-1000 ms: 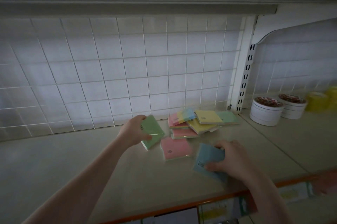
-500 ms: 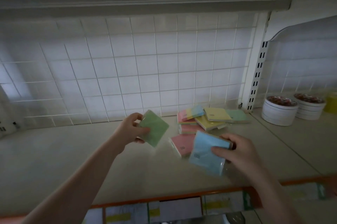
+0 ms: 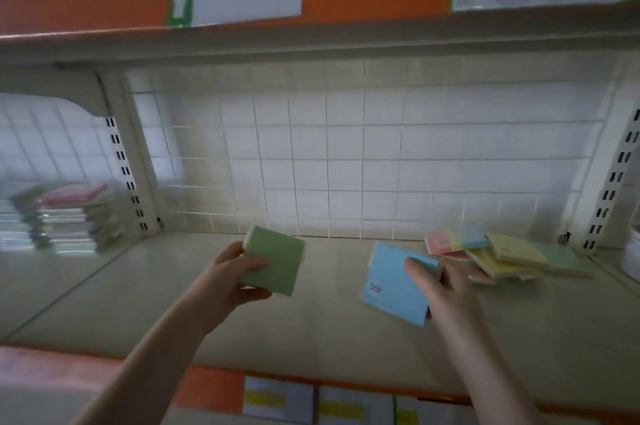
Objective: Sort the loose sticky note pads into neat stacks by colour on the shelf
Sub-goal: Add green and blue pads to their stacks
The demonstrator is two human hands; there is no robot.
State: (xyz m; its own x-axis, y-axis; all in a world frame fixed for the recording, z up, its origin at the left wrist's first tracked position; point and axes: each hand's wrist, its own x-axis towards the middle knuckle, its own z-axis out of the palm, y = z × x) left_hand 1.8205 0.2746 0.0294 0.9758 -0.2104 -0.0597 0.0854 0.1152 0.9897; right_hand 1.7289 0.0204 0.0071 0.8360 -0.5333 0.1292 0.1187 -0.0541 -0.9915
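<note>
Shelf [image 3: 311, 314] w/ tiled back: left hand [image 3: 227, 281] fingers grip green pad [image 3: 275, 260], right hand [image 3: 446, 289] pinches blue pad [image 3: 391, 281].

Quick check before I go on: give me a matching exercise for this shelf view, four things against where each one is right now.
Things:
1. green pad
2. blue pad
3. loose pile of pads
4. stacked books

Places:
A. lying on the shelf, far right
B. held in the right hand
C. next bay, far left
D. held in the left hand

Pairs: 1-D, 2-B, 3-A, 4-C
</note>
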